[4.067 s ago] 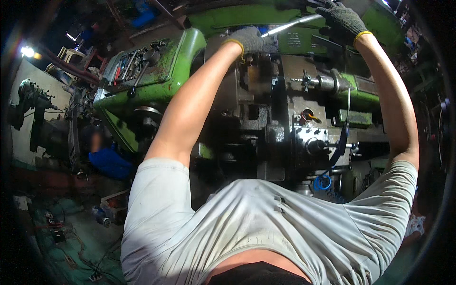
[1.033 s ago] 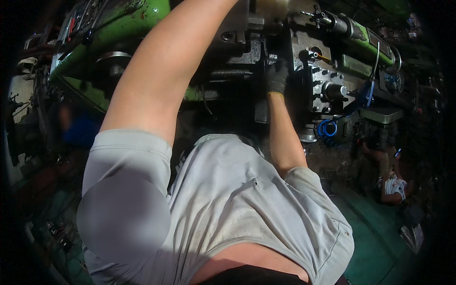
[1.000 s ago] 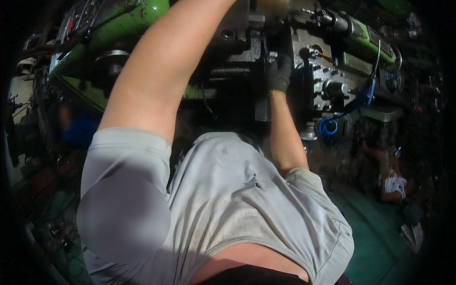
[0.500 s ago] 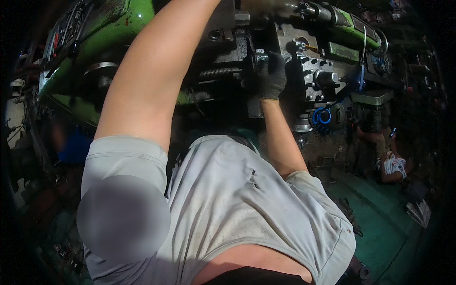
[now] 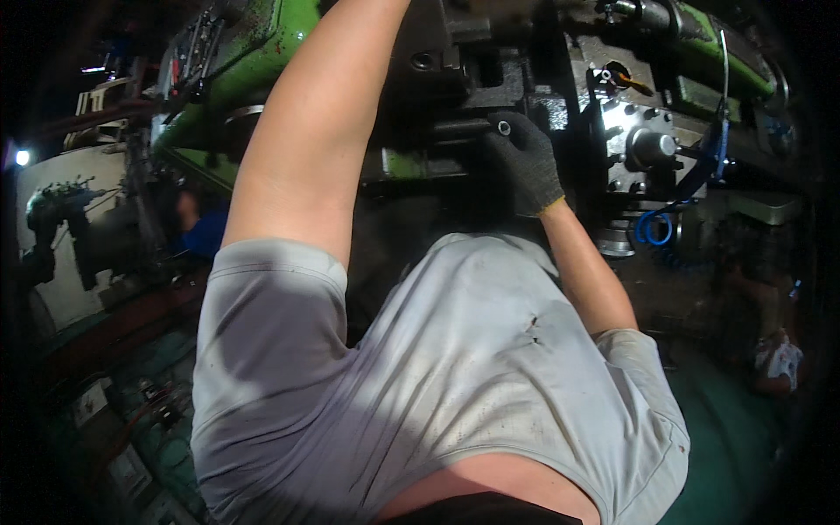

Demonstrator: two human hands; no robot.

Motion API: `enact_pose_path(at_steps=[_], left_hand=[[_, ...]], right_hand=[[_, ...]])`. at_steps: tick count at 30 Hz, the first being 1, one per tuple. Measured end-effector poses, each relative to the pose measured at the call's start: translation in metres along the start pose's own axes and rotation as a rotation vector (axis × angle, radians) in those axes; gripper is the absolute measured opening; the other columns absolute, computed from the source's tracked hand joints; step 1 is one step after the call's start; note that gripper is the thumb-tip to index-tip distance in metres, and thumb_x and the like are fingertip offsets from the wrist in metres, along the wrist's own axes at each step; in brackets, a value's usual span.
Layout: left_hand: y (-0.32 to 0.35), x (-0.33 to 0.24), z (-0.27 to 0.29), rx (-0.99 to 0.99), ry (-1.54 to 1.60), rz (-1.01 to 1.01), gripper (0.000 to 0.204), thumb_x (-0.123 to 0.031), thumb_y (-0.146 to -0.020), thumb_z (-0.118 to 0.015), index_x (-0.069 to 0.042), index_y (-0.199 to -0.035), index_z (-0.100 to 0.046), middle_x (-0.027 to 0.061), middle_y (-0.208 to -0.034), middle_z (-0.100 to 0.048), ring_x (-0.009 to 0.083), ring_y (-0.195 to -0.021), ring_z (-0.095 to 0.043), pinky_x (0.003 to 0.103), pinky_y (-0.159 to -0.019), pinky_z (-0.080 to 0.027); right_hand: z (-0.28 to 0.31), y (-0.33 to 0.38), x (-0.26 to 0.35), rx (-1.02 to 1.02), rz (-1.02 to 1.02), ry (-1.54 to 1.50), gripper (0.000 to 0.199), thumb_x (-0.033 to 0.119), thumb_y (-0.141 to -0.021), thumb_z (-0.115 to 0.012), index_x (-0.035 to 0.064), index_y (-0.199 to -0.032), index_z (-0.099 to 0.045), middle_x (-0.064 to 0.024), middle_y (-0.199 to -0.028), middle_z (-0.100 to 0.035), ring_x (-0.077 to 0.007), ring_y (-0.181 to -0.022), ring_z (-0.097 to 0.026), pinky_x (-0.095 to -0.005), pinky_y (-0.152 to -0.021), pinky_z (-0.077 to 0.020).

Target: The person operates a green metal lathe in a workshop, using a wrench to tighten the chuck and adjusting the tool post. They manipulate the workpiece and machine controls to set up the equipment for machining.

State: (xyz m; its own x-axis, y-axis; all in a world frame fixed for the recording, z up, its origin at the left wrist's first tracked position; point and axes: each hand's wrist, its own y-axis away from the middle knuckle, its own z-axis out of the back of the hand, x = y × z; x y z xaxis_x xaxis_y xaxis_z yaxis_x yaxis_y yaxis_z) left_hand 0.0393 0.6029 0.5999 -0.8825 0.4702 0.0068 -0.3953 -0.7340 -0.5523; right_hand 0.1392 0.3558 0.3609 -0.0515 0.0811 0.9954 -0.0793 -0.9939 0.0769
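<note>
The head view showed us a hollow metal end, ring-shaped and pale, at the edge of the gloved right hand, beside the dark horizontal shaft on the lathe front. Its fingers were bent around that end, but in the shadow we could not tell whether they gripped it. We judged that the glove could snag if the shaft turned, or that an oily surface could make the hold slip and knock the knuckles against the steel nearby. The ring's mouth faced up toward us; the glove hid the rest, so we could not settle its long axis. Farther right we saw the square tool post, with the blue coiled hose below it. The left forearm crossed the green headstock; the left hand lay beyond the upper edge, its state unseen.
</note>
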Motion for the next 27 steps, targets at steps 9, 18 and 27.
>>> enact_pose_path(at_steps=[9, 18, 27], left_hand=[[-0.007, 0.01, -0.026, -0.129, -0.082, -0.057, 0.047, -0.056, -0.096, -0.056, -0.011, -0.097, -0.068, 0.0223, -0.093, -0.072, 0.0446, -0.089, -0.069, 0.055, -0.076, -0.052], [-0.009, 0.011, -0.032, -0.163, -0.149, -0.016, 0.047, -0.058, -0.092, -0.06, -0.012, -0.095, -0.068, 0.0225, -0.087, -0.07, 0.0451, -0.085, -0.068, 0.053, -0.073, -0.051], [-0.008, 0.013, -0.031, -0.15, -0.14, -0.02, 0.049, -0.06, -0.093, -0.06, -0.012, -0.095, -0.068, 0.0237, -0.088, -0.069, 0.0454, -0.085, -0.067, 0.053, -0.073, -0.051]], right_hand=[[0.016, 0.026, 0.042, 0.407, -0.034, -0.414, 0.04, 0.013, -0.088, -0.077, 0.0081, -0.127, -0.07, -0.0087, -0.127, -0.069, -0.0199, -0.121, -0.061, -0.0362, -0.104, -0.0492], [0.029, 0.025, 0.063, 0.611, 0.097, -0.511, 0.04, 0.015, -0.086, -0.078, 0.0051, -0.125, -0.072, -0.0069, -0.127, -0.069, -0.0189, -0.117, -0.063, -0.0348, -0.107, -0.0471], [0.035, 0.027, 0.06, 0.644, -0.021, -0.542, 0.037, 0.016, -0.088, -0.079, 0.0078, -0.123, -0.073, -0.0054, -0.119, -0.068, -0.0159, -0.11, -0.062, -0.0324, -0.098, -0.0517]])
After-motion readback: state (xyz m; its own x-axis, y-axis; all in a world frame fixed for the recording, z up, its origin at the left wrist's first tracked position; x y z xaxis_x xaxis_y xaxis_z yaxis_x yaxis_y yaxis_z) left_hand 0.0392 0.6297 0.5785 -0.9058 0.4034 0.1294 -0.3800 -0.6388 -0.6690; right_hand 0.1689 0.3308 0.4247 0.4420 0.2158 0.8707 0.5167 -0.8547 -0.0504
